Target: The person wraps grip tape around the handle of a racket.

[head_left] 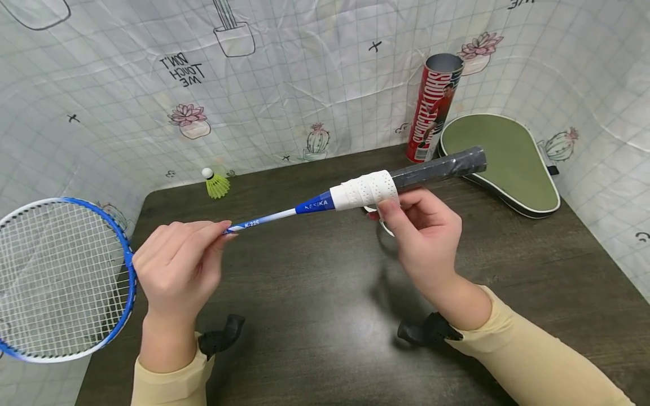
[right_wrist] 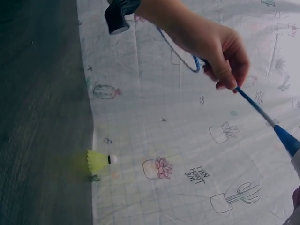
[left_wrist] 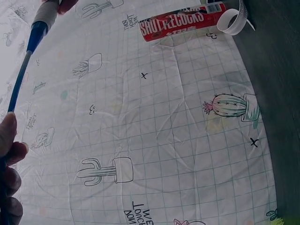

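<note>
A blue and white badminton racket (head_left: 274, 216) hangs above the table, its strung head (head_left: 61, 282) at the left and its handle to the right. My left hand (head_left: 178, 268) pinches the thin shaft between thumb and fingertips. White perforated grip tape (head_left: 361, 190) wraps the lower part of the handle, next to the blue cone. Beyond the wrap, the handle end (head_left: 447, 167) is bare and dark. My right hand (head_left: 431, 237) pinches the tape at the wrap's edge with thumb and fingers. A loose curl of tape (left_wrist: 232, 22) dangles below, partly behind my right hand in the head view.
A red shuttlecock tube (head_left: 431, 113) stands open at the back right, beside a green paddle-shaped case (head_left: 503, 158). At the back left lies a yellow shuttlecock (head_left: 215, 184). Behind the dark wooden table (head_left: 304, 316) hangs a printed white cloth (head_left: 284, 84).
</note>
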`<action>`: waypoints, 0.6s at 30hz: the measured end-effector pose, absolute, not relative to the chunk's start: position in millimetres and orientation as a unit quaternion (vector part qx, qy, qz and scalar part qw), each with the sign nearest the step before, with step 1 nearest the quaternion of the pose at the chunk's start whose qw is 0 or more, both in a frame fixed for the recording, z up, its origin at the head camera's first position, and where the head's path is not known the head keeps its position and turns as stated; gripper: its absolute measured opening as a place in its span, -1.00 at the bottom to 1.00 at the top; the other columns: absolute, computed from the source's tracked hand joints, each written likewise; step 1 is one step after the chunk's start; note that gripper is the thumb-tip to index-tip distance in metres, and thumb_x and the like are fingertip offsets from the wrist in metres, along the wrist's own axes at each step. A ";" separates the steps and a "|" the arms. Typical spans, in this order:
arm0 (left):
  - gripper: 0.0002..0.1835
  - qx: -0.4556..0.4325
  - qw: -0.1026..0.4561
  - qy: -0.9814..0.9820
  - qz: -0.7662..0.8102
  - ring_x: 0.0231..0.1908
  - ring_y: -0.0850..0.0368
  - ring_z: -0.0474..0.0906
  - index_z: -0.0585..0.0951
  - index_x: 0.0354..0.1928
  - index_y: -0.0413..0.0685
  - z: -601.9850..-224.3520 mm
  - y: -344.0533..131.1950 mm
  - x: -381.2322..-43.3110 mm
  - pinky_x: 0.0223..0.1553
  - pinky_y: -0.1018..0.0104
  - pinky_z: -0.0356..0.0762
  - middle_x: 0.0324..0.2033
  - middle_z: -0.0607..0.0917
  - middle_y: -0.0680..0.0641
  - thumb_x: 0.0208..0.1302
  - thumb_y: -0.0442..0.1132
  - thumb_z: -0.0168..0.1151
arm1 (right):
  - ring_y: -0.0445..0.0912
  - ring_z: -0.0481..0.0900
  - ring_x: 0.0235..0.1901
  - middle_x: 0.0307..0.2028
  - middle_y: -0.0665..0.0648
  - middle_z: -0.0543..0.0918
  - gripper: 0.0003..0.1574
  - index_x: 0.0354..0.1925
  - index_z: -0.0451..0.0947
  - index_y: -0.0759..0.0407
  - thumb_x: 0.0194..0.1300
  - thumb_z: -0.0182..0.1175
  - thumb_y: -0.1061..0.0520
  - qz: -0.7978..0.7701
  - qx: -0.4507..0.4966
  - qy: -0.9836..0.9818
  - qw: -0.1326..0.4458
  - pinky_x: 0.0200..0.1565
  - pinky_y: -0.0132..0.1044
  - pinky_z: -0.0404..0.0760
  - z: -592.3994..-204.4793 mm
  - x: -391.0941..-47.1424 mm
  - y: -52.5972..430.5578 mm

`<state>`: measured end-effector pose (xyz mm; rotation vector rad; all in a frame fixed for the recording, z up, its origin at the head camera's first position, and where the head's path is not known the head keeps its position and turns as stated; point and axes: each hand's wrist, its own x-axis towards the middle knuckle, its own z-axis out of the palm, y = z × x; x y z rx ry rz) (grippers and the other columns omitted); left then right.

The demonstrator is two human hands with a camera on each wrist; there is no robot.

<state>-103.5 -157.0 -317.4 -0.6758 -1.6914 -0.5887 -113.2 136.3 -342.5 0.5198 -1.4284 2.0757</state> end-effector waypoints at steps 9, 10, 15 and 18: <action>-0.75 -0.320 0.560 -0.716 -0.267 -0.75 -0.02 0.47 0.75 -0.50 -0.23 -313.8 -160.6 -102.3 -0.67 0.14 0.37 -0.65 0.69 -0.08 0.28 -0.22 0.37 | -0.13 0.73 -0.48 -0.44 0.05 0.75 -0.51 -0.45 0.48 0.64 0.26 0.48 0.22 0.765 0.217 -0.523 0.307 -0.31 -0.31 0.73 -341.6 -113.8 134.1; -0.75 -0.322 0.556 -0.718 -0.268 -0.75 -0.02 0.47 0.75 -0.50 -0.24 -313.7 -161.0 -101.7 -0.67 0.14 0.36 -0.65 0.69 -0.09 0.28 -0.23 0.37 | -0.14 0.71 -0.49 -0.46 0.04 0.75 -0.50 -0.46 0.48 0.64 0.25 0.49 0.22 0.764 0.212 -0.524 0.310 -0.32 -0.32 0.72 -341.7 -113.8 133.8; -0.74 -0.336 0.537 -0.721 -0.279 -0.75 -0.01 0.47 0.74 -0.50 -0.29 -314.0 -162.0 -100.2 -0.70 0.20 0.30 -0.63 0.72 -0.13 0.32 -0.28 0.35 | -0.14 0.72 -0.50 -0.46 0.07 0.75 -0.48 -0.49 0.47 0.61 0.24 0.50 0.19 0.765 0.192 -0.525 0.318 -0.35 -0.35 0.69 -342.8 -113.8 133.4; -0.70 -0.339 0.532 -0.725 -0.276 -0.75 0.00 0.48 0.74 -0.51 -0.31 -314.3 -163.0 -99.3 -0.72 0.22 0.30 -0.62 0.73 -0.14 0.37 -0.26 0.35 | -0.10 0.74 -0.49 -0.42 0.10 0.76 -0.53 -0.46 0.50 0.57 0.25 0.49 0.20 0.774 0.195 -0.518 0.307 -0.33 -0.31 0.72 -343.5 -114.3 133.5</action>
